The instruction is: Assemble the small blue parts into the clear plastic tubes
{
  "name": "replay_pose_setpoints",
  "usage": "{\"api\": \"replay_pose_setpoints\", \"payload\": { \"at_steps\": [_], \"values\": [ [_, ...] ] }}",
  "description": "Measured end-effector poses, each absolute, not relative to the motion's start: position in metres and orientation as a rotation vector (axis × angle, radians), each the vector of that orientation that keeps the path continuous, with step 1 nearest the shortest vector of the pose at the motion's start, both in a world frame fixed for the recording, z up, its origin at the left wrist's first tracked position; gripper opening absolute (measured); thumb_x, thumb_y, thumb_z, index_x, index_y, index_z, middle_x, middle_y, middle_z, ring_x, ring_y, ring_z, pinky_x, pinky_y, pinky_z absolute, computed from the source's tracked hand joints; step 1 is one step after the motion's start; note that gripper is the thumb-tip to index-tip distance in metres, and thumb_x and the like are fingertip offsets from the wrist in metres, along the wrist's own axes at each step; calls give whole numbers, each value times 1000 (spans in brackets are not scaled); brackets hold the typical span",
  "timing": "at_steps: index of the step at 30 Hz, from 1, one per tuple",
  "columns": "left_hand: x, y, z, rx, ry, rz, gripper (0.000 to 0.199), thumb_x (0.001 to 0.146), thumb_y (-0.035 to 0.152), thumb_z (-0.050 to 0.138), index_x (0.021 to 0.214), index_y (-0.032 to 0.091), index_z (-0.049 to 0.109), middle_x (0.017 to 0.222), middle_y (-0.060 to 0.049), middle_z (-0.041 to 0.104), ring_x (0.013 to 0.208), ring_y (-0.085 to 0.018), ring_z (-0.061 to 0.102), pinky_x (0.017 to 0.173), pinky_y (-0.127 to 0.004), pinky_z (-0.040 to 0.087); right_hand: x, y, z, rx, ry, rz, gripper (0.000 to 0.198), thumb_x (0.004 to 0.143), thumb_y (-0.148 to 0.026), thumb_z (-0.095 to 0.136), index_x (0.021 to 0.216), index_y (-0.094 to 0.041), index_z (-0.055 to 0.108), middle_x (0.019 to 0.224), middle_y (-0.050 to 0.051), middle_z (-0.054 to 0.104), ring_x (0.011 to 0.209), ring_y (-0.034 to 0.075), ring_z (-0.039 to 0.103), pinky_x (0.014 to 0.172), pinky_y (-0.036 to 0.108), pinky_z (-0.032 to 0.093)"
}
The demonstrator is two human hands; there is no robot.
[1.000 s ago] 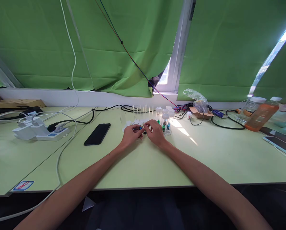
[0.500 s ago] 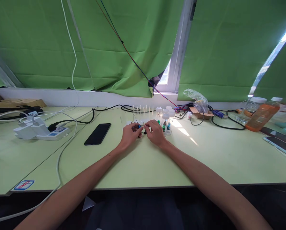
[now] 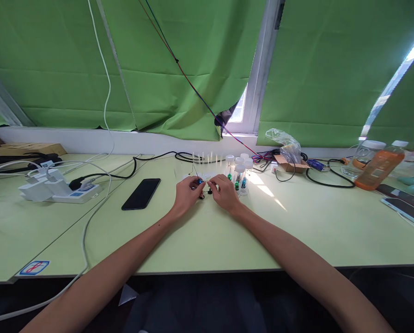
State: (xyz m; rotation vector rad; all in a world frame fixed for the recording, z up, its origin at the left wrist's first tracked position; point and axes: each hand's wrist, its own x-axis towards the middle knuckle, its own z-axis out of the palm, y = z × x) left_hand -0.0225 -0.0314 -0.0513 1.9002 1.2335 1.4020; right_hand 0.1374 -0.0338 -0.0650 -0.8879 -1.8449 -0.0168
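My left hand [image 3: 188,190] is closed, its fingertips pinching a small shiny blue piece [image 3: 199,181] from which a thin dark stem sticks up. Opposite it, my right hand [image 3: 223,192] has thumb and forefinger pressed together close to that piece; what lies between them is too small to make out. A small black object [image 3: 210,191] shows on the table between the hands. Right beside my right hand stand several clear vials [image 3: 244,182] with white caps, some with green or blue pieces inside. Behind the hands rise thin upright clear or pale sticks [image 3: 203,159].
A black phone [image 3: 141,194] lies to the left on the pale green table [image 3: 214,245]. Farther left is a white power strip [image 3: 76,194] with chargers and cables. At the right are a small cardboard box [image 3: 290,165], an orange bottle [image 3: 380,166] and more phones [image 3: 406,210].
My left hand has shifted slightly left and the blue piece has turned, showing more of itself. My right hand has barely moved.
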Motion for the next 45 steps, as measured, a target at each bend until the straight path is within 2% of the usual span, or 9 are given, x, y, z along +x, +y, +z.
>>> {"api": "replay_pose_setpoints", "payload": {
  "at_steps": [7, 16, 25, 35, 45],
  "values": [
    [-24, -30, -52, 1906, 1236, 1436, 28, 77, 44, 65, 88, 19, 66, 80, -5, 68, 57, -15, 62, 58, -28, 50, 137, -33, -68, -889, -1823, 38, 22, 95, -28, 47, 77, -22, 59, 77, 5, 62, 78, 19, 55, 66, 31, 43],
    [-25, -28, -54, 1972, 1248, 1459, 27, 79, 41, 63, 89, 17, 66, 89, -7, 67, 55, -13, 61, 60, -28, 51, 135, -29, -71, -910, -1775, 147, 22, 91, -29, 50, 72, -22, 57, 72, 3, 62, 69, 16, 55, 61, 28, 43],
    [-26, -27, -53, 1986, 1275, 1440, 26, 79, 40, 62, 91, 18, 68, 91, -6, 66, 57, -14, 63, 60, -28, 52, 135, -31, -70, -917, -1758, 256, 30, 90, -33, 51, 64, -20, 59, 61, -1, 58, 56, 12, 46, 57, 26, 38],
    [-26, -24, -55, 2018, 1308, 1462, 23, 79, 35, 60, 90, 17, 68, 92, -5, 66, 59, -13, 63, 60, -26, 52, 134, -33, -70, -927, -1756, 406, 37, 92, -38, 48, 65, -17, 63, 63, 0, 61, 57, 11, 49, 58, 24, 40],
    [-26, -23, -55, 2033, 1316, 1445, 20, 79, 32, 61, 89, 17, 68, 92, -5, 67, 58, -12, 64, 58, -25, 52, 133, -33, -68, -880, -1666, 804, 41, 87, -48, 52, 63, -17, 63, 62, 1, 63, 49, 10, 52, 53, 24, 41]
  ]
}}
